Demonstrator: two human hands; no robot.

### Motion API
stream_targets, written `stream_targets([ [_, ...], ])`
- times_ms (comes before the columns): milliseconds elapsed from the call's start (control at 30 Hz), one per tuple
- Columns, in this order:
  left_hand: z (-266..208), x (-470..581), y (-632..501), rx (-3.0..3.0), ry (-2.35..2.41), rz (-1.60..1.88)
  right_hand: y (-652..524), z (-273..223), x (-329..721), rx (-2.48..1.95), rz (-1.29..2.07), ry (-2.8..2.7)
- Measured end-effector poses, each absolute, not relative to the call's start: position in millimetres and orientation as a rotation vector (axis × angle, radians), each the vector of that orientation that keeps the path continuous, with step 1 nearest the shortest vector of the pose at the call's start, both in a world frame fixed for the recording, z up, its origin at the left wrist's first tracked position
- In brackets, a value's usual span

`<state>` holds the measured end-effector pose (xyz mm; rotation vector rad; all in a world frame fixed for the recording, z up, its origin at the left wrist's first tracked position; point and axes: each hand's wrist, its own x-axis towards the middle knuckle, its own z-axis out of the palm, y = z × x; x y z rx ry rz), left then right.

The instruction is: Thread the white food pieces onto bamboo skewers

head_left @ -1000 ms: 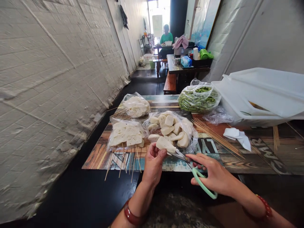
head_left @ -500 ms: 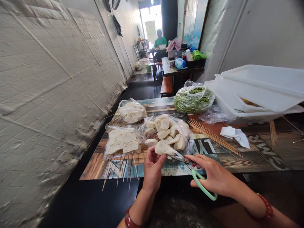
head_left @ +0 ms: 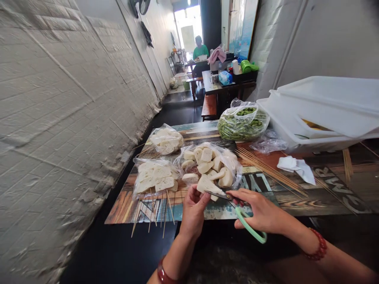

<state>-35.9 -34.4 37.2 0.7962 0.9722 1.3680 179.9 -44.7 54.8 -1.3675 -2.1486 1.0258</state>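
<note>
My left hand (head_left: 194,211) pinches a pale, spongy slice (head_left: 206,184) that looks like bread or gluten. My right hand (head_left: 256,209) grips scissors (head_left: 247,223) with mint-green handles, whose blades lie against the slice's lower right side. Right behind my hands, an open clear plastic bag (head_left: 239,173) holds more pale pieces (head_left: 204,154). To the left, flat pale slices (head_left: 155,175) rest under plastic, with several wooden skewers (head_left: 168,207) sticking out toward me. Another bag of pale slices (head_left: 166,140) sits behind them.
A bag of green vegetables (head_left: 242,124) stands at the back of the wood-patterned table (head_left: 290,205). Loose skewers (head_left: 271,171), a white tissue (head_left: 296,167) and stacked white plastic bins (head_left: 322,106) are on the right. A person in green (head_left: 200,51) sits far off, beyond another table.
The scissor blades have moved left and further across the slice, and the handles have drawn closer together. A small pale piece now shows below the blades. The view has shifted slightly.
</note>
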Motion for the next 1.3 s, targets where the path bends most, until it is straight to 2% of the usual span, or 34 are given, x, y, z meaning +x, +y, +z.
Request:
stream_targets([
  [733,43.4,-31.6,-29.2,0.686,0.895,1.293,-58.3,22.1,188.1,-1.31,0.812,-2.1],
  [1300,41.6,-39.7,-28.7,0.75,0.968,1.314,-50.5,55.4,188.5,-1.448,1.011,-2.183],
])
